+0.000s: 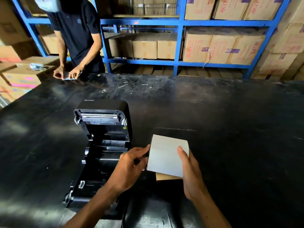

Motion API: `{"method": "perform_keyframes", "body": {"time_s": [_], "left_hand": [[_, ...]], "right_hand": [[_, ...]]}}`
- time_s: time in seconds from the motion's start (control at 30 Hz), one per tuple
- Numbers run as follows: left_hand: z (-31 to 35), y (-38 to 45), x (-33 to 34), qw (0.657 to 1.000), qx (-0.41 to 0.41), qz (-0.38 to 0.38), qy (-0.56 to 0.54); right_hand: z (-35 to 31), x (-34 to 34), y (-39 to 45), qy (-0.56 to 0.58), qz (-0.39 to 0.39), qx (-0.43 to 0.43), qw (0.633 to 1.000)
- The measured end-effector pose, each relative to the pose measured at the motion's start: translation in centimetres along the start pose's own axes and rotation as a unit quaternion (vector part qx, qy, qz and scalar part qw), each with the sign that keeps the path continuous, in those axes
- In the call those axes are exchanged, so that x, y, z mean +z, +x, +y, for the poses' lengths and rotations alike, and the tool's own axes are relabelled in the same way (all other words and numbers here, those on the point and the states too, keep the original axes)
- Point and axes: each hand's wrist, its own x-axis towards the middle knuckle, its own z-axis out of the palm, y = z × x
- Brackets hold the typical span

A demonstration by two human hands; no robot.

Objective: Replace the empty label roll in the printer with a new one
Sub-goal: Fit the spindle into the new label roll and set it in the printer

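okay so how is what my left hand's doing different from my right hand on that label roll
The left hand touches the label roll at its left edge with its fingertips, reaching across the open printer. The right hand wraps the roll's right side, thumb lying on top, and seems to carry most of it. Both are on the same white roll, held just right of the printer above the black table.

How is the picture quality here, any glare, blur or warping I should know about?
Head view: wide-angle warping bows the blue shelving and tilts its uprights; pale glare streaks the black table; the second person at the far edge is blurred; the hands, label roll and open printer stay fairly sharp.
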Motion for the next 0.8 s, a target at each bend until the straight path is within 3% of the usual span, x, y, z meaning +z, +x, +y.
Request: {"method": "perform_keyframes", "body": {"time_s": [0.17,0.37,0.57,0.7,0.8], "left_hand": [[-1.8,-1.7,-3.7,0.991,-0.089,0.037,-0.096],[-4.1,-4.0,-9.4,0.980,-0.138,0.065,-0.126],[-5.9,-5.2,-13.8,0.938,-0.195,0.015,-0.286],[-7.8,-5.2,-15.0,0.955,-0.158,0.077,-0.239],[-9.2,-4.5,-15.8,0.948,-0.170,0.085,-0.254]], "right_hand": [[0.6,3.5,-0.8,0.019,-0.051,0.013,0.998],[1.8,9.8,-2.2,0.021,-0.098,-0.003,0.995],[2.9,16.2,-3.1,-0.008,-0.090,-0.053,0.994],[3.3,19.9,-3.3,-0.019,-0.081,-0.057,0.995],[3.4,21.5,-2.9,-0.056,-0.074,-0.057,0.994]]}}
